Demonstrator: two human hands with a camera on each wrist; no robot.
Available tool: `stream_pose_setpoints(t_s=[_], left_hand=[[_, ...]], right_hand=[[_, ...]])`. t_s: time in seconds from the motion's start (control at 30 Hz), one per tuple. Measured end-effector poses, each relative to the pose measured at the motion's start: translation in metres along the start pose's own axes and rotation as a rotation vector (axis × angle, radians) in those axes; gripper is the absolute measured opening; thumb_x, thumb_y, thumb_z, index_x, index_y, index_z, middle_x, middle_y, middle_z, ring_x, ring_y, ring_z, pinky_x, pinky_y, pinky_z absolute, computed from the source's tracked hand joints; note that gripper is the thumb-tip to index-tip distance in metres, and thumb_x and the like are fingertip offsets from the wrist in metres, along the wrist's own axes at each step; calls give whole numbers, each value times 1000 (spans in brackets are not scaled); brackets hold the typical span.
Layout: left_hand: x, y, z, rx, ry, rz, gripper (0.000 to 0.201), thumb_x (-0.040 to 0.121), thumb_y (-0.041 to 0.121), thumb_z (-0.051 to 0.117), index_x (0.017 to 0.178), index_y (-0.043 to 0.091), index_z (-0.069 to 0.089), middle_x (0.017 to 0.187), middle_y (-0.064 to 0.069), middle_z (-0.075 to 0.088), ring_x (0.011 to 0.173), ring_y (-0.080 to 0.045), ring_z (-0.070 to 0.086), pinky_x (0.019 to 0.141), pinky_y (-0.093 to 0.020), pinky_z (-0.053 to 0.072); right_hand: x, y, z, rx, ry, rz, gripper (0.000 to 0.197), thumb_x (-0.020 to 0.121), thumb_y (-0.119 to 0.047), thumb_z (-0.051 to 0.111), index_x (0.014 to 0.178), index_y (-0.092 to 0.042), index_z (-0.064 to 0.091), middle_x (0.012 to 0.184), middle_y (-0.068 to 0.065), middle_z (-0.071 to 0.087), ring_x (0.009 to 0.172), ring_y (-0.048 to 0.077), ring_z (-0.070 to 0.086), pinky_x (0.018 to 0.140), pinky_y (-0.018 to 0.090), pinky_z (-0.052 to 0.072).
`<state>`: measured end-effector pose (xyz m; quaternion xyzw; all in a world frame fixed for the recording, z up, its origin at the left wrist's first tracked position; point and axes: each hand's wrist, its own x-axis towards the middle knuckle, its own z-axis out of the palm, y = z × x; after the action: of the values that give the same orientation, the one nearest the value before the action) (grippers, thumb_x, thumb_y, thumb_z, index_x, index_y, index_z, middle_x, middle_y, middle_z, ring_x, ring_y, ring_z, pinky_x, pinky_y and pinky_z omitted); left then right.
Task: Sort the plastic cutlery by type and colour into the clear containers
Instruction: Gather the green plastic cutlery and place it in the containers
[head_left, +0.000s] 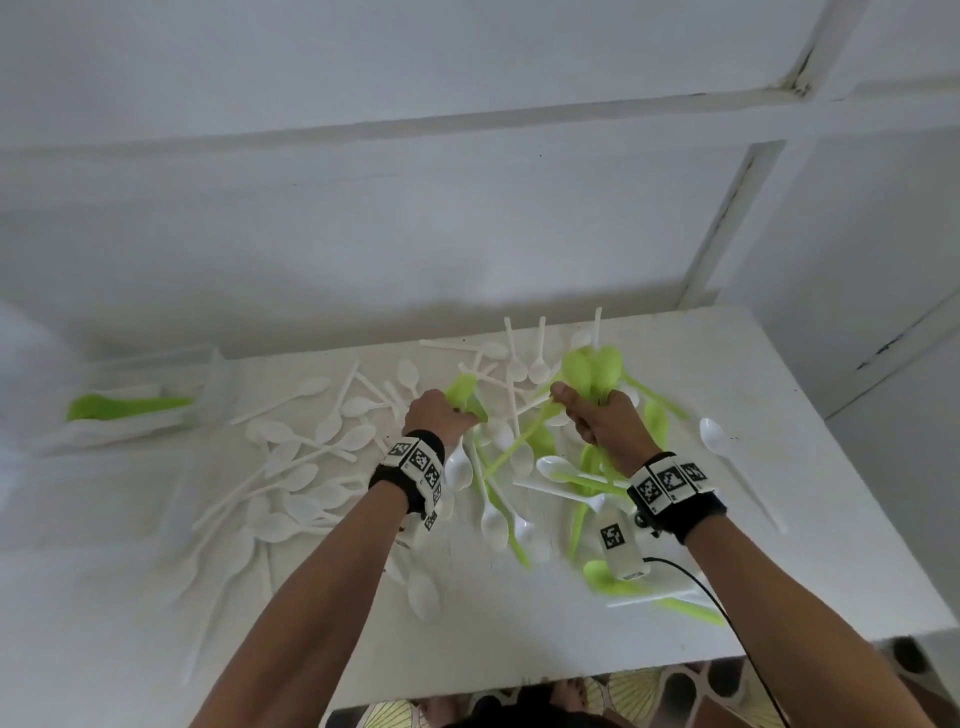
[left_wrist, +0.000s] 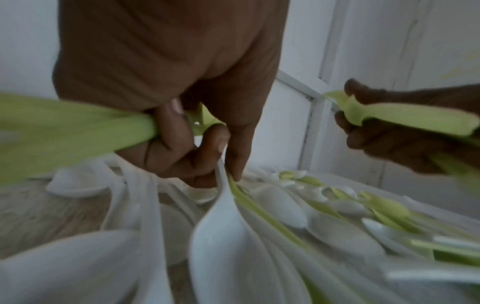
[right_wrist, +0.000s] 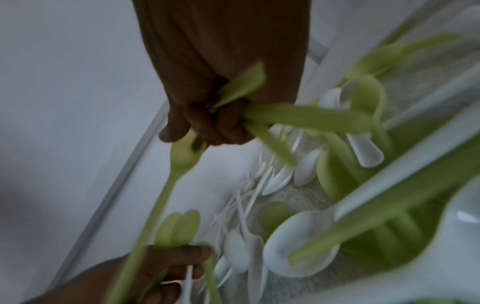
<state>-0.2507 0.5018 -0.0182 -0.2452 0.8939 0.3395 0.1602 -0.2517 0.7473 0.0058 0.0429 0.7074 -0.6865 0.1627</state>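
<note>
White walls back a white counter (head_left: 779, 395) strewn with plastic cutlery: white spoons (head_left: 291, 467) spread over the middle left of the head view, mixed white and green ones heaped at centre. At the left edge lies a clear container (head_left: 156, 400), blurred, with green pieces inside. Both hands are clenched on cutlery. The left hand (head_left: 434, 415), at frame centre, grips green spoons (head_left: 460, 389) and pinches a white spoon handle too, as its wrist view shows. The right hand (head_left: 602, 421), just right of it, grips a bunch of green spoons (head_left: 597, 371), bowls upward.
</note>
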Motion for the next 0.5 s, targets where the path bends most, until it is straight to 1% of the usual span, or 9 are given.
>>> stream_pose_setpoints(t_s=[0.07,0.13,0.17,0.2,0.27,0.3,0.37,0.43,0.5], left_hand=[[-2,0,-7,-32,-51,-1,41,73,43,78,78,9,56,80,-6,60,77,-29,60,57,-29,41],[-7,0,-15,-64,-86,6,48,61,49,69,84,6,66,82,-7,67,78,-28,63,60,-28,44],[-9,-1,-19,-92,-85,9,52,58,49,63,87,6,70,86,-8,72,77,-27,64,63,-28,45],[-11,-1,-23,-127,-82,19,52,58,48,60,88,7,72,89,-10,74,74,-25,62,63,-27,45],[-15,-2,-31,-226,-86,39,39,65,42,61,85,10,73,92,-9,76,66,-20,55,58,-26,41],[-18,-1,-35,-283,-84,47,29,71,36,63,83,12,72,92,-7,77,63,-17,52,56,-25,39],[-21,-2,-42,-360,-43,88,18,77,29,65,81,13,73,88,-4,78,58,-12,48,57,-26,39],[-23,-3,-48,-367,-17,151,18,81,26,67,83,10,75,86,-2,78,51,-5,45,60,-27,40],[-24,-7,-52,-353,-38,205,16,85,22,68,84,8,76,85,0,77,58,-3,51,65,-29,44]], right_hand=[[14,-1,-2,7,79,29,46,88,-37,78,62,-18,46,49,-5,31,43,13,22,43,22,22],[29,-2,-6,-13,92,50,39,91,-41,73,68,-18,51,49,-8,43,41,11,28,44,22,25],[37,-2,-8,-8,66,64,34,93,-43,70,76,-17,57,56,-8,59,42,10,34,44,21,28],[45,-2,-11,4,26,85,29,94,-43,68,85,-16,61,72,-3,74,43,9,41,44,20,31],[58,-3,-14,38,-40,119,25,94,-39,70,95,-14,65,98,11,78,48,10,50,43,19,33],[64,-4,-15,71,-52,129,23,94,-35,71,95,-13,66,101,13,78,50,10,51,44,18,32],[75,-6,-16,123,-26,148,20,93,-33,71,94,-13,66,90,5,77,50,9,48,45,19,34],[83,-9,-15,127,6,166,21,93,-38,71,89,-19,62,72,-4,66,50,9,46,46,20,36],[92,-6,-13,121,12,172,24,95,-39,68,84,-22,56,65,-5,53,50,10,44,46,21,36]])
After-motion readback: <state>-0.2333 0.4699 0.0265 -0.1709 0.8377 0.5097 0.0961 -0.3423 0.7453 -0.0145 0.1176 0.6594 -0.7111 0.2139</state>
